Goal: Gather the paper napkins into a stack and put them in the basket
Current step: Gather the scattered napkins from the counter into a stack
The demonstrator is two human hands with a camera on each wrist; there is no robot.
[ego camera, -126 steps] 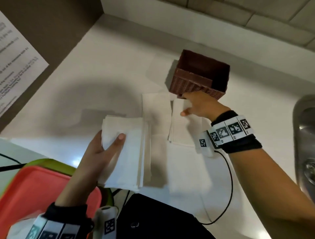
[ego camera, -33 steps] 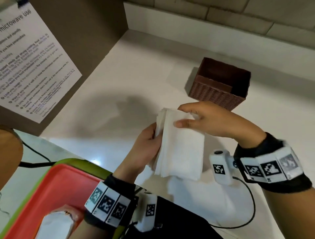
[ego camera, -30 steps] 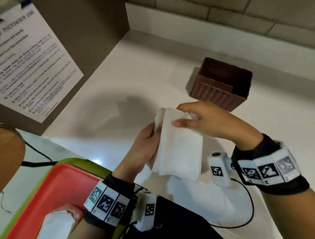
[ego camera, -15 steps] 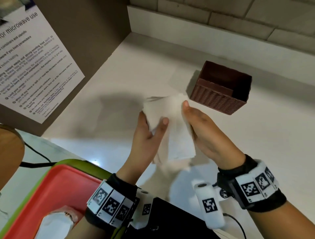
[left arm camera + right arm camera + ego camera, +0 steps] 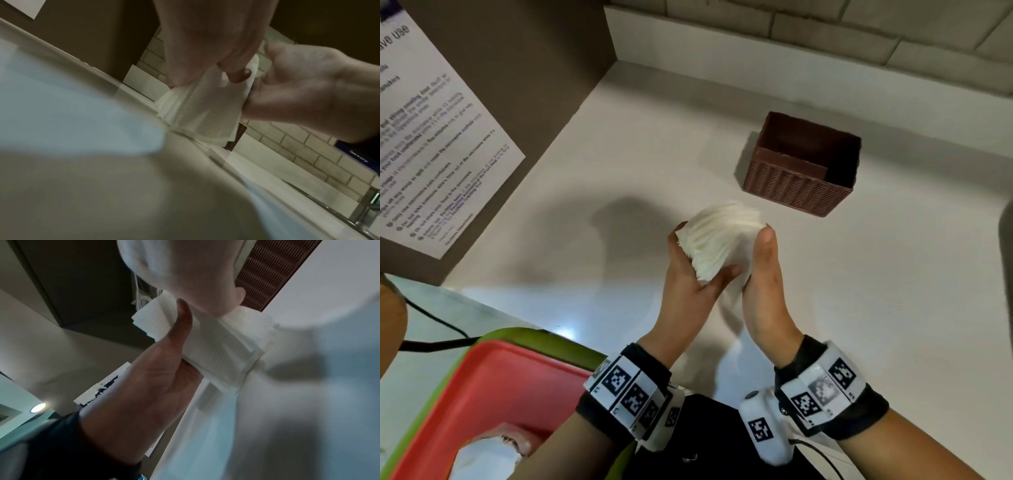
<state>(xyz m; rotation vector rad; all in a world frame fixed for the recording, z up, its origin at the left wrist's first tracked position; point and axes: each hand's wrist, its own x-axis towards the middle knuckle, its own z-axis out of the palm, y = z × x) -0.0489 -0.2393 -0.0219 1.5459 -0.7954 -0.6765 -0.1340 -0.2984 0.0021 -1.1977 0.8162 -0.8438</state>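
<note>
A thick stack of white paper napkins point(image 5: 719, 236) stands on edge on the white counter point(image 5: 619, 154), its top edges fanned out. My left hand point(image 5: 698, 270) grips its left side with the thumb across the front. On the stack's right side is my right hand point(image 5: 762, 260), thumb pointing up along the edge; its fingers are hidden behind the paper. The left wrist view shows the stack point(image 5: 197, 113) squeezed between both hands, and so does the right wrist view point(image 5: 222, 347). Beyond the hands to the right sits the brown woven basket point(image 5: 798, 188), with nothing inside it.
A red tray point(image 5: 482, 394) nested in a green one lies at the near left. A printed notice point(image 5: 431, 154) hangs on the brown panel at left. A sink edge point(image 5: 1008, 240) shows at far right, and a faucet point(image 5: 366, 209). A black object point(image 5: 705, 445) lies below the wrists.
The napkins that lay spread on the counter are now one stack. In the last second it turned from lying flat in my hands to standing on edge between them.
</note>
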